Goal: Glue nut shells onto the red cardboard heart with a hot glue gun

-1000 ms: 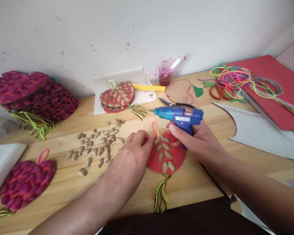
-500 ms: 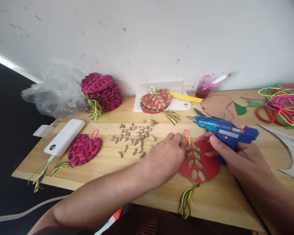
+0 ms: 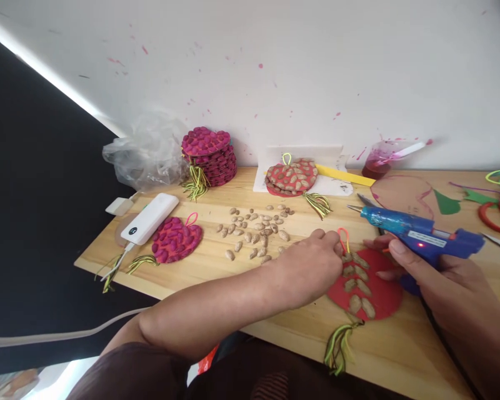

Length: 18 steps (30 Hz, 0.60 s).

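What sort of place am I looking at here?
Probably a small craft workspace, at home or in a workshop; I can't tell which. The right hand holds a blue glue gun, loose peanuts lie scattered on a wooden table, and nut-covered magenta pieces stand stacked behind.

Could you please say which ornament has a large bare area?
The red ornament beside the left hand: its right side is bare, whereas the purple ornaments and brown-studded pile look covered.
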Tool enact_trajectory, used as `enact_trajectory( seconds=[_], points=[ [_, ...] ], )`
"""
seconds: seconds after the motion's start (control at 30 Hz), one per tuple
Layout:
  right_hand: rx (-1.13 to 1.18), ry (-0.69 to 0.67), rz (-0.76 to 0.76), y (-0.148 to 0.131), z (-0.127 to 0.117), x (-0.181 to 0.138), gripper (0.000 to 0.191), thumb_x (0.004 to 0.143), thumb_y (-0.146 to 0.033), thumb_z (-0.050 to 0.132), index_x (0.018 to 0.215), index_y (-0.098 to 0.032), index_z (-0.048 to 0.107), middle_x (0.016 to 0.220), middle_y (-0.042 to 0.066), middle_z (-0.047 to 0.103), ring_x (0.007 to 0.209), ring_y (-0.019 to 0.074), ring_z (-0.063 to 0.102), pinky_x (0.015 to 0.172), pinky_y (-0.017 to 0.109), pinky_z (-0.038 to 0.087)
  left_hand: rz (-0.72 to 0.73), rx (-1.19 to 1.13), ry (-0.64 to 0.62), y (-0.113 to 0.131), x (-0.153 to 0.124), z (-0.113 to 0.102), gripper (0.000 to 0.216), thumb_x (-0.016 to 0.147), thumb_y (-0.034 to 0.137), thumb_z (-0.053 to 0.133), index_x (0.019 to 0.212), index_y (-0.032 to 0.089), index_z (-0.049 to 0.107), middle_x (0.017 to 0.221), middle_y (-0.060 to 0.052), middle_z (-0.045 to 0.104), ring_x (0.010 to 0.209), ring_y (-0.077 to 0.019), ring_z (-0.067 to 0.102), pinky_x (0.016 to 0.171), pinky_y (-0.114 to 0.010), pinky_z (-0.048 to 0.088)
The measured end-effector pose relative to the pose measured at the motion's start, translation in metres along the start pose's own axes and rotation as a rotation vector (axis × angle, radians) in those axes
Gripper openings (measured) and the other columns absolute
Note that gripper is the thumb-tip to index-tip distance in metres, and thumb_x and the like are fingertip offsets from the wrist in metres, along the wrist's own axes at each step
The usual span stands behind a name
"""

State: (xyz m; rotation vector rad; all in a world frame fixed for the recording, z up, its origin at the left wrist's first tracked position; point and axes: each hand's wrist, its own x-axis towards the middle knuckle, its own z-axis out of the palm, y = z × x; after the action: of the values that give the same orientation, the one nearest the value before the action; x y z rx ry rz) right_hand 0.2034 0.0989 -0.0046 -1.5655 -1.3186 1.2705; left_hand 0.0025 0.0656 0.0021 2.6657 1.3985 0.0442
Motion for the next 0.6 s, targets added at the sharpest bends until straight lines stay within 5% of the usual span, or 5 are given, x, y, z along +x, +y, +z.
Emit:
enact_trajectory(
  seconds=[0.17,0.4,0.6],
  points=[
    [-0.034,0.041,-0.049,0.001,0.004,-0.002,0.02,0.08,-0.044,0.079,0.091,-0.027,0.077,0.11,0.012,0.076,0.074,0.0231,0.069,0.067,0.038,0.063,0.005,-0.003,-0.005,-0.001,0.001,0.001,0.015,0.093,0.008,0.05,0.098,0.01,0.064,0.105,-0.014,0.06,0.101,-0.0257,0.056,0.086,-0.033,0.05],
    [0.051,0.079,-0.08,-0.001,0.008,-0.004,0.017,0.081,-0.038,0.079,0.089,-0.024,0.074,0.099,0.013,0.076,0.065,0.0191,0.068,0.054,0.028,0.06,-0.007,-0.008,-0.041,-0.002,0.001,-0.006,0.019,0.095,0.006,0.047,0.102,0.009,0.064,0.106,-0.013,0.06,0.101,-0.0243,0.056,0.084,-0.031,0.049],
    [0.038,0.076,-0.155,0.014,0.008,0.002,0.034,0.078,-0.047,0.078,0.097,-0.019,0.074,0.096,0.011,0.077,0.065,0.0188,0.069,0.051,0.027,0.062,-0.024,-0.009,-0.051,-0.001,0.002,-0.005,0.022,0.096,0.007,0.044,0.105,0.01,0.064,0.107,-0.012,0.06,0.102,-0.023,0.055,0.085,-0.03,0.048]
  ],
)
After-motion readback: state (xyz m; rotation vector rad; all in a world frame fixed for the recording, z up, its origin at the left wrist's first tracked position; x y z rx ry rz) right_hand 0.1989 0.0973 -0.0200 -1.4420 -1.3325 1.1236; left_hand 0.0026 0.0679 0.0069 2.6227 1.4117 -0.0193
